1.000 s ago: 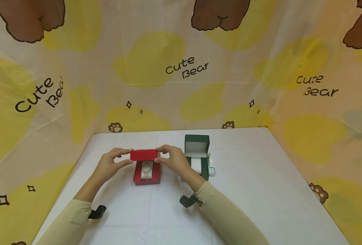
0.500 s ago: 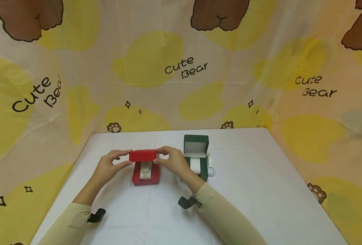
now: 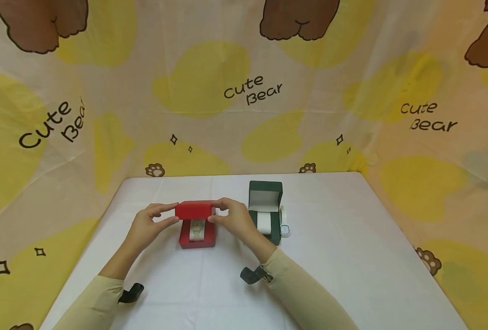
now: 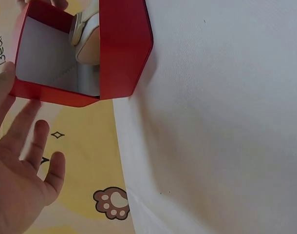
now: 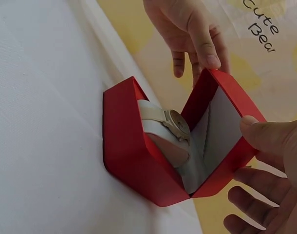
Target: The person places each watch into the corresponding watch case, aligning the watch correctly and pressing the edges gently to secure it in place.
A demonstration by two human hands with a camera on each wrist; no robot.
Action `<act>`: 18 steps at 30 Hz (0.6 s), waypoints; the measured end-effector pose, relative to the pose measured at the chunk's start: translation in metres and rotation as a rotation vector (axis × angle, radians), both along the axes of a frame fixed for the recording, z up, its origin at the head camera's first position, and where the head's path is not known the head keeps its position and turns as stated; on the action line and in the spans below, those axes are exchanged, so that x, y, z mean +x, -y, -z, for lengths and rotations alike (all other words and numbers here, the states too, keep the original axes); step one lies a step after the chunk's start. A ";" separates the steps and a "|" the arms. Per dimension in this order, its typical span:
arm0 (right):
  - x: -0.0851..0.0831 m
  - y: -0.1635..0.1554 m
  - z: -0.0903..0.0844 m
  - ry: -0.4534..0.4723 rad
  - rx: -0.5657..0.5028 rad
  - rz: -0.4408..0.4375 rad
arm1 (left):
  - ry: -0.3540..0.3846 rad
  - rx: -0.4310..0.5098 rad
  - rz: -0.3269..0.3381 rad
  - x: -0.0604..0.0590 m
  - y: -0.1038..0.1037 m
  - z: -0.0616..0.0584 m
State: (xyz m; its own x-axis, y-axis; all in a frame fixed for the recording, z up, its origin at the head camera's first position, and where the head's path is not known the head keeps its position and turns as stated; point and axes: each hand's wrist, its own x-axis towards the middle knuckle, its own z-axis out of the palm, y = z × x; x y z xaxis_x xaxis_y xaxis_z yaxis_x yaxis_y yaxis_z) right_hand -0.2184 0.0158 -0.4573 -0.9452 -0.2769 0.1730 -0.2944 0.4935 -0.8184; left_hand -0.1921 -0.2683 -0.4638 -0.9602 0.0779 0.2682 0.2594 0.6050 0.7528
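A red watch box (image 3: 196,245) stands on the table with its lid (image 3: 193,211) partly lowered. Inside, a pale-strapped watch (image 5: 176,124) is wrapped round a white cushion (image 5: 156,127). My left hand (image 3: 144,225) pinches the lid's left end between thumb and fingers. At the lid's right end, my right hand (image 3: 239,222) holds it in the same way. In the right wrist view the right thumb lies on the lid's front edge, and the other fingers are beneath its side. The lid hides the upper part of the watch in the head view.
An open green watch box (image 3: 265,186) with a bare white cushion (image 3: 263,223) stands to the right, partly behind my right forearm. Against its right side lies a white watch (image 3: 285,230). The white table (image 3: 351,256) meets a patterned curtain (image 3: 211,82) at the back.
The red lid has tipped slightly further down and forward, covering more of the watch. Both hands have followed it a little and keep their hold. The green box and white watch stay put.
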 end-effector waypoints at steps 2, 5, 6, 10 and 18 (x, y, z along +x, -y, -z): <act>0.001 0.001 0.001 0.005 -0.010 0.001 | 0.004 0.004 -0.007 0.001 -0.001 0.000; 0.003 0.002 0.002 0.025 -0.018 0.005 | 0.019 0.014 -0.018 0.002 -0.001 0.000; 0.004 0.003 0.002 0.031 -0.021 0.006 | 0.023 0.015 -0.021 0.002 -0.001 0.000; 0.007 0.005 0.002 0.029 -0.021 0.015 | 0.031 0.008 -0.027 0.001 -0.002 0.001; 0.010 0.005 0.005 0.039 -0.090 0.045 | 0.123 0.052 -0.052 0.002 -0.004 0.002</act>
State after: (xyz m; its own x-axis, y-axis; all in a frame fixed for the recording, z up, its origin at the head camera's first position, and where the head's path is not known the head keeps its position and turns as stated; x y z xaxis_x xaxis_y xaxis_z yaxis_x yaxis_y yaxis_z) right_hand -0.2079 0.0111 -0.4619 -0.9629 -0.2187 0.1579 -0.2403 0.4294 -0.8705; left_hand -0.1901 -0.2638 -0.4657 -0.9884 0.0166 0.1511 0.1332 0.5742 0.8078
